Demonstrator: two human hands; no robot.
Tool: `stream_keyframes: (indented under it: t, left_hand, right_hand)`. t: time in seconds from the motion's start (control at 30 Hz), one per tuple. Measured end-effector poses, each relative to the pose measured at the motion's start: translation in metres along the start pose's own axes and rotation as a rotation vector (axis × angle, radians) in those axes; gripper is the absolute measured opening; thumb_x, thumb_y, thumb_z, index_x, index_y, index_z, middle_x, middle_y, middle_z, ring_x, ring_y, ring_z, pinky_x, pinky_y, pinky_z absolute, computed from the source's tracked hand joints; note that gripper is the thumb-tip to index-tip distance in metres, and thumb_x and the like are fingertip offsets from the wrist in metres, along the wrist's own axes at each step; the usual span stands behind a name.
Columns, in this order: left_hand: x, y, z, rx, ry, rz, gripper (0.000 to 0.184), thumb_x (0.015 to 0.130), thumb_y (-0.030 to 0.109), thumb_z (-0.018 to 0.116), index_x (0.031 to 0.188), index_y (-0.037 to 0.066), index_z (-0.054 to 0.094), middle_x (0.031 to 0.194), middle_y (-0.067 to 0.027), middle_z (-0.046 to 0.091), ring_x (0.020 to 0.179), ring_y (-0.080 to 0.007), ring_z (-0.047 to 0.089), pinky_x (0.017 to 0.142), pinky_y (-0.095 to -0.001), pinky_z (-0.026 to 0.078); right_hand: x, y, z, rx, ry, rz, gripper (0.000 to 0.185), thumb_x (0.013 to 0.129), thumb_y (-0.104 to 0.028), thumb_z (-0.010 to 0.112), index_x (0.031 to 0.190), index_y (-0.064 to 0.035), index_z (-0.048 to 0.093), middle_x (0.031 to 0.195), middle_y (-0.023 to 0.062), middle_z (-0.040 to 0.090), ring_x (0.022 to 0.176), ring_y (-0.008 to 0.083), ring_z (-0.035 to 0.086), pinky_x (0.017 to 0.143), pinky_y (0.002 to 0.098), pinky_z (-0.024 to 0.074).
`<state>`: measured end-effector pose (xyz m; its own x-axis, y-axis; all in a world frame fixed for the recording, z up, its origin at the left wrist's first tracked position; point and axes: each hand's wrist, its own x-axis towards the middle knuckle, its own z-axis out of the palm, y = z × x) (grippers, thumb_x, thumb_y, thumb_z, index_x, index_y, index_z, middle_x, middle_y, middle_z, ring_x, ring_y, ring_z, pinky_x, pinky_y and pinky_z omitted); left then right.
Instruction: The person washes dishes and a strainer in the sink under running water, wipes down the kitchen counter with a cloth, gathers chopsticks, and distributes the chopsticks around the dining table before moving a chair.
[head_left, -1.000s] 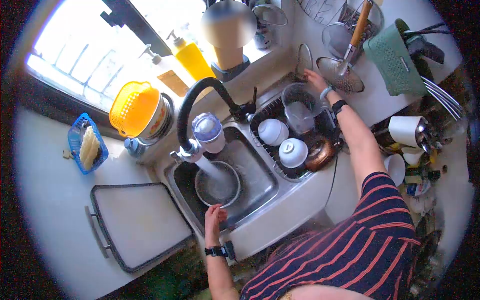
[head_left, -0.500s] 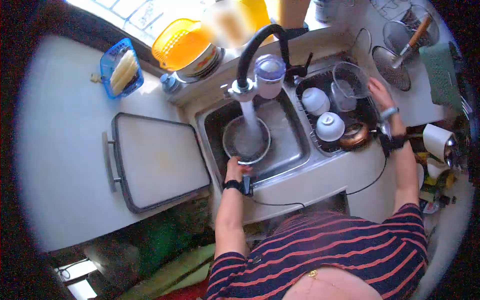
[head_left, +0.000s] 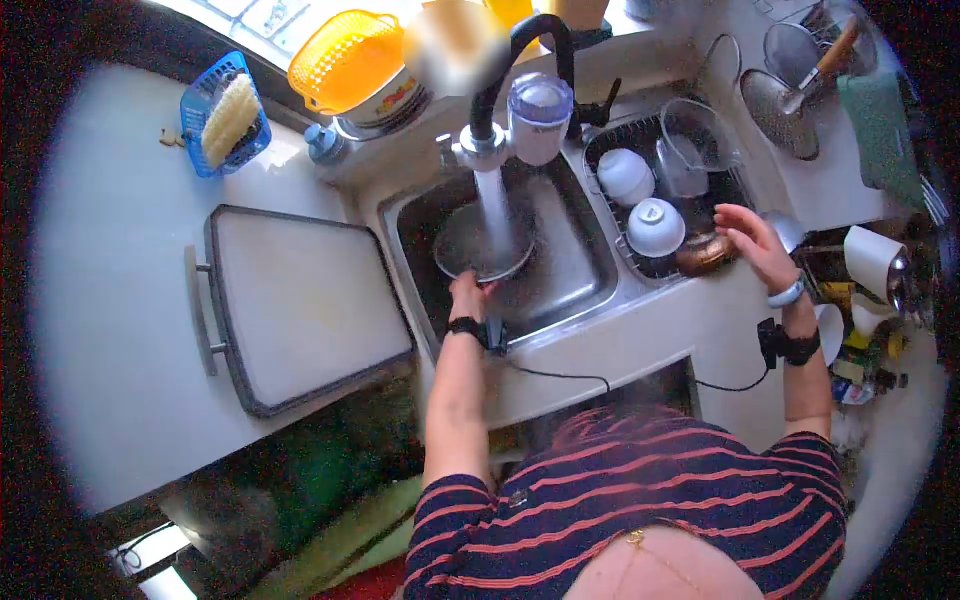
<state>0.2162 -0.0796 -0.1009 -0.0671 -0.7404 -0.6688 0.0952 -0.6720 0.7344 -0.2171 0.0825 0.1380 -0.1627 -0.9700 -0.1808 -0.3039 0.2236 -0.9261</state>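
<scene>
My left hand (head_left: 468,293) grips the near rim of a round metal bowl (head_left: 462,262) in the left sink basin (head_left: 570,270). Water pours from the black-necked faucet (head_left: 483,150) into the bowl. My right hand (head_left: 758,252) is in the air by the right edge of the dish rack (head_left: 622,262), its fingers apart and nothing in them. Closest to it is a copper-coloured round vessel (head_left: 705,256) in the rack. A clear plastic container (head_left: 697,140) stands at the back of the rack. Two upturned white bowls (head_left: 656,228) sit at its left.
On the left counter lies a large white board with a dark rim (head_left: 310,310). Behind it are a blue basket (head_left: 228,115) and an orange basket (head_left: 350,65). Strainers (head_left: 782,110) and a green cloth (head_left: 880,145) are at the far right. A cable (head_left: 560,377) links my wrist straps.
My right hand has come away from the clear container and moved back toward me. The bowl in my left hand is tilted more under the running water.
</scene>
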Motion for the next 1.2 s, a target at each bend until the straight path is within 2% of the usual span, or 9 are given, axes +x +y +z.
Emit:
stream_keyframes:
  t: [0.27, 0.33, 0.43, 0.5, 0.67, 0.73, 0.9, 1.13, 1.2]
  left_hand:
    - [-0.021, 0.019, 0.000, -0.223, 0.176, -0.141, 0.011, 0.075, 0.012, 0.052, 0.077, 0.002, 0.055, 0.072, -0.0075, 0.053, 0.056, -0.0177, 0.049, 0.051, -0.0336, 0.042]
    - [-0.035, 0.028, 0.002, -0.185, 0.319, -0.079, 0.028, 0.070, -0.004, 0.044, 0.097, 0.000, 0.052, 0.092, -0.0146, 0.055, 0.078, -0.0315, 0.057, 0.059, -0.0509, 0.047]
    - [-0.058, 0.057, -0.005, 0.781, 0.222, 0.264, 0.029, 0.065, 0.002, 0.046, 0.092, -0.001, 0.058, 0.077, -0.0132, 0.059, 0.070, -0.0239, 0.058, 0.061, -0.0356, 0.047]
    - [-0.085, 0.074, 0.013, 0.578, 0.096, 0.432, 0.028, 0.064, 0.005, 0.048, 0.089, -0.003, 0.056, 0.077, -0.0125, 0.059, 0.068, -0.0198, 0.056, 0.063, -0.0309, 0.044]
    - [-0.092, 0.086, 0.019, 0.715, 0.032, 0.533, 0.024, 0.064, 0.006, 0.047, 0.086, 0.000, 0.055, 0.074, -0.0111, 0.057, 0.068, -0.0195, 0.054, 0.063, -0.0287, 0.042]
    - [-0.089, 0.087, 0.011, 0.788, -0.079, 0.662, 0.021, 0.065, 0.005, 0.046, 0.084, 0.000, 0.053, 0.069, -0.0128, 0.052, 0.067, -0.0196, 0.053, 0.062, -0.0297, 0.042]
    - [-0.127, 0.126, 0.008, 0.954, -0.189, 0.869, 0.016, 0.065, 0.004, 0.048, 0.079, -0.002, 0.045, 0.071, -0.0211, 0.048, 0.072, -0.0389, 0.049, 0.064, -0.0377, 0.041]
    - [-0.180, 0.162, -0.012, 1.473, -0.208, 1.105, 0.008, 0.068, -0.002, 0.044, 0.074, 0.002, 0.045, 0.069, -0.0176, 0.048, 0.070, -0.0359, 0.051, 0.057, -0.0413, 0.042]
    - [-0.204, 0.170, -0.009, 1.575, -0.169, 1.191, 0.006, 0.068, -0.001, 0.046, 0.071, 0.004, 0.045, 0.065, -0.0130, 0.048, 0.068, -0.0305, 0.053, 0.054, -0.0394, 0.044]
  right_hand:
    - [0.009, 0.006, 0.053, -0.167, -0.196, -0.115, 0.028, 0.081, -0.009, 0.050, 0.107, -0.0006, 0.051, 0.104, 0.0132, 0.056, 0.095, 0.0199, 0.054, 0.083, 0.0291, 0.0418]
    - [0.008, 0.016, 0.077, -0.227, -0.272, -0.133, 0.029, 0.078, -0.010, 0.053, 0.105, -0.0015, 0.053, 0.102, 0.0128, 0.056, 0.095, 0.0249, 0.055, 0.083, 0.0317, 0.0422]
    - [0.012, 0.045, 0.119, -0.511, -0.367, -0.250, 0.027, 0.076, -0.018, 0.054, 0.100, -0.0035, 0.055, 0.097, 0.0117, 0.057, 0.102, 0.0285, 0.050, 0.091, 0.0386, 0.0360]
    - [0.018, 0.074, 0.146, -0.913, -0.321, -0.664, 0.027, 0.078, -0.029, 0.050, 0.089, -0.0056, 0.059, 0.094, 0.0103, 0.057, 0.109, 0.0291, 0.043, 0.097, 0.0442, 0.0260]
    - [0.027, 0.099, 0.181, -1.108, -0.364, -0.626, 0.043, 0.080, -0.042, 0.041, 0.079, -0.0045, 0.062, 0.091, 0.0129, 0.059, 0.106, 0.0301, 0.046, 0.099, 0.0461, 0.0203]
    - [0.031, 0.069, 0.195, -1.148, -0.740, -0.211, 0.053, 0.083, -0.047, 0.033, 0.081, -0.0025, 0.062, 0.089, 0.0167, 0.060, 0.094, 0.0319, 0.054, 0.100, 0.0459, 0.0183]
    - [0.026, 0.075, 0.254, -0.885, -0.768, -0.092, 0.048, 0.086, -0.041, 0.029, 0.097, -0.0057, 0.059, 0.089, 0.0199, 0.059, 0.086, 0.0354, 0.055, 0.079, 0.0459, 0.0411]
    - [0.022, 0.035, 0.335, -0.966, -1.051, -0.456, 0.041, 0.086, -0.035, 0.035, 0.111, -0.0060, 0.050, 0.103, 0.0156, 0.056, 0.088, 0.0330, 0.055, 0.082, 0.0418, 0.0400]
    - [0.004, 0.044, 0.348, 0.482, -0.883, 0.075, 0.029, 0.084, -0.024, 0.045, 0.104, -0.0059, 0.056, 0.103, 0.0103, 0.058, 0.093, 0.0186, 0.054, 0.082, 0.0309, 0.0419]
